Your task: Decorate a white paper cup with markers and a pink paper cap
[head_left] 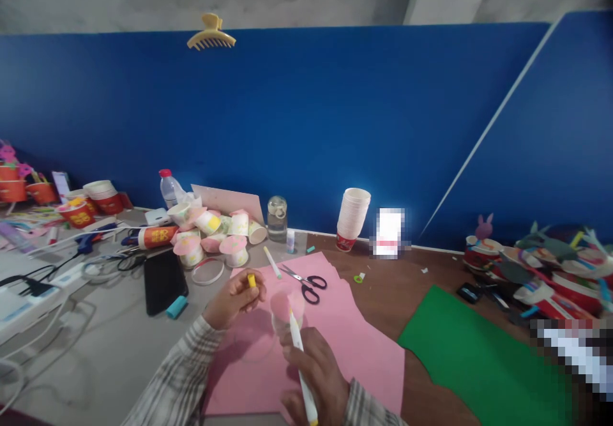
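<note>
My left hand (238,298) pinches a small yellow marker cap (251,280) between thumb and fingers, above a sheet of pink paper (368,349). In my right hand (318,365) is a white marker (297,336) with a yellow end, its tip pointing up and away from me. Just beyond that hand is a small paper cup with a pink paper piece (282,304) on it; whether my fingers touch the cup is hidden. Black-handled scissors (309,280) lie open on the pink paper, and another pale marker (272,262) rests at its far edge.
Decorated cups (234,250) are heaped at the back left, near a black phone (165,281) and a teal cap (177,306). A glass jar (276,218) and a cup stack (353,215) stand by the blue partition (306,126). Green paper (479,349) lies right; cables run left.
</note>
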`<state>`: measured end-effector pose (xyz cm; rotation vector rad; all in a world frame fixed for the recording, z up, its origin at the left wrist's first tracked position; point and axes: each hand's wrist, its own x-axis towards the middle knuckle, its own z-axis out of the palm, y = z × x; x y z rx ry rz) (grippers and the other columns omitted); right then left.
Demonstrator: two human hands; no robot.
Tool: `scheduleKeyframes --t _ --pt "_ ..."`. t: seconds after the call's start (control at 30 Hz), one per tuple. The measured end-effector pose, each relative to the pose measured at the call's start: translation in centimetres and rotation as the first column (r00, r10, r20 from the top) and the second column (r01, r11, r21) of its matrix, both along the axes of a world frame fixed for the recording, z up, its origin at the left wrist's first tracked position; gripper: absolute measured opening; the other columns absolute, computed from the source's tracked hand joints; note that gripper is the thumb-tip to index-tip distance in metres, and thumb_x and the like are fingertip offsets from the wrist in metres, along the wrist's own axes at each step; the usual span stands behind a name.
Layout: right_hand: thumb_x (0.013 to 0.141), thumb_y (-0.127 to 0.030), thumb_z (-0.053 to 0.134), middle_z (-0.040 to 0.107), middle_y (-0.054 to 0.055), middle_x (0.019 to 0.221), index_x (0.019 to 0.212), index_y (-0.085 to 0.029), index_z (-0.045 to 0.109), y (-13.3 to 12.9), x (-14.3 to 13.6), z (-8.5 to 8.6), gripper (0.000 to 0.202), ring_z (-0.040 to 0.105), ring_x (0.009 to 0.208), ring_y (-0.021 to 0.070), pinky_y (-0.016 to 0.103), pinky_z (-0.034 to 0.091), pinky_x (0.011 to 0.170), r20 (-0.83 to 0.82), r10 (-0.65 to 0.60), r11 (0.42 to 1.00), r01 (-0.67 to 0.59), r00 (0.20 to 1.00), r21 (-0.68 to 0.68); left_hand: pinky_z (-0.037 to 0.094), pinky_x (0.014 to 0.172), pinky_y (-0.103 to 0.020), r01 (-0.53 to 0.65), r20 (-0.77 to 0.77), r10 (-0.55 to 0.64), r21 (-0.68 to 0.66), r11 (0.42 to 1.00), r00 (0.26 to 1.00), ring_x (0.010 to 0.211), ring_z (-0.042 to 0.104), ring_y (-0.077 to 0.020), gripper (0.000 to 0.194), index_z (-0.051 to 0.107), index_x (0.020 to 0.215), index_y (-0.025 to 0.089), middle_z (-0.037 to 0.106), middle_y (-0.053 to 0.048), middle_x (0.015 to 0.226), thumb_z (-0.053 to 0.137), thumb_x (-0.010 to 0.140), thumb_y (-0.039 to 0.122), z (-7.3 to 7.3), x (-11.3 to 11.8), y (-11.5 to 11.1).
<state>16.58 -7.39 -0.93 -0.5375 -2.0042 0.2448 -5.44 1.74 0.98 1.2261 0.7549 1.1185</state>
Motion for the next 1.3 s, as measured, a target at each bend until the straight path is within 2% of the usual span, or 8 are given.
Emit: scheduleKeyframes --t 0.13,0.27,0.47,0.63,0.87,1.13,1.2,1.3 --pt "0.081 -0.033 0.055 0.062 0.01 0.105 0.127 -0.023 0.039 -0.2 -0.3 0.1 0.05 0.061 0.086 0.0284 0.043 0.053 0.072 -0.037 -0.022 1.0 0.021 0.999 -0.015 0.034 0.05 -0.019 -0.061 -0.106 0.066 0.053 0.997 0.992 0.056 0.044 -0.009 0.031 0.062 0.094 0.02 0.056 0.003 0.071 0.072 0.065 0.028 0.0 -0.1 -0.2" --pt "0.083 -0.037 0.05 0.063 0.012 0.101 0.127 -0.022 0.04 -0.1 -0.1 -0.3 0.047 0.061 0.086 0.029 0.044 0.053 0.073 0.003 -0.034 0.999 0.034 0.999 -0.002 0.038 0.064 -0.025 -0.031 -0.249 0.082 0.202 0.979 0.965 0.076 0.046 -0.0165 0.029 0.063 0.097 0.023 0.054 0.0 0.081 0.061 0.068 0.025 1.1 0.4 -0.8" --pt "0.086 -0.039 0.042 0.068 0.01 0.089 0.126 -0.02 0.043 0.2 0.1 -0.3 0.044 0.064 0.078 0.0273 0.043 0.053 0.073 0.064 0.006 1.0 -0.007 0.998 0.012 0.032 0.046 -0.021 0.08 -0.267 -0.022 0.211 0.974 0.964 0.056 0.042 -0.0119 0.031 0.066 0.093 0.025 0.052 -0.001 0.077 0.051 0.067 0.018 2.1 1.5 -1.6" --pt "0.086 -0.038 0.042 0.069 0.012 0.092 0.123 -0.015 0.048 0.2 0.0 0.0 0.044 0.066 0.082 0.0269 0.039 0.054 0.077 0.078 -0.001 0.999 -0.003 0.997 0.051 0.034 0.046 -0.021 0.133 -0.343 -0.029 0.284 0.95 0.939 0.055 0.044 -0.0119 0.03 0.067 0.091 0.024 0.054 -0.003 0.078 0.047 0.07 0.018 2.3 2.0 -2.1" --pt "0.086 -0.04 0.041 0.069 0.01 0.093 0.124 -0.019 0.046 0.1 -0.2 0.1 0.044 0.066 0.081 0.027 0.039 0.054 0.077 0.094 -0.033 0.999 0.029 0.995 0.042 0.04 0.052 -0.022 0.144 -0.44 0.034 0.365 0.92 0.898 0.061 0.048 -0.0145 0.03 0.066 0.093 0.025 0.056 -0.003 0.079 0.045 0.074 0.017 2.3 2.2 -2.2" --pt "0.086 -0.037 0.043 0.066 0.01 0.087 0.118 -0.016 0.05 0.7 -0.2 -0.1 0.038 0.063 0.077 0.0255 0.039 0.053 0.071 0.117 0.0 1.0 -0.003 0.993 0.024 0.042 0.051 -0.023 0.218 -0.43 -0.053 0.344 0.914 0.901 0.06 0.052 -0.0148 0.024 0.066 0.092 0.024 0.059 -0.004 0.078 0.049 0.077 0.02 3.3 3.1 -3.1" --pt "0.087 -0.037 0.041 0.066 0.009 0.086 0.118 -0.017 0.049 0.7 -0.1 -0.2 0.038 0.063 0.077 0.0257 0.04 0.053 0.07 0.129 -0.007 1.0 0.006 0.992 0.007 0.045 0.051 -0.024 0.249 -0.369 -0.137 0.275 0.929 0.919 0.057 0.054 -0.0144 0.02 0.067 0.091 0.022 0.06 -0.006 0.08 0.053 0.078 0.028 3.7 3.2 -3.4" --pt "0.088 -0.037 0.039 0.066 0.008 0.086 0.12 -0.021 0.047 0.4 -0.1 -0.2 0.037 0.063 0.077 0.0255 0.039 0.053 0.07 0.131 -0.022 1.0 0.022 0.991 0.001 0.048 0.051 -0.027 0.222 -0.2 -0.185 0.182 0.958 0.962 0.053 0.056 -0.0153 0.032 0.064 0.096 0.019 0.064 -0.007 0.078 0.055 0.077 0.043 3.6 3.0 -3.6"
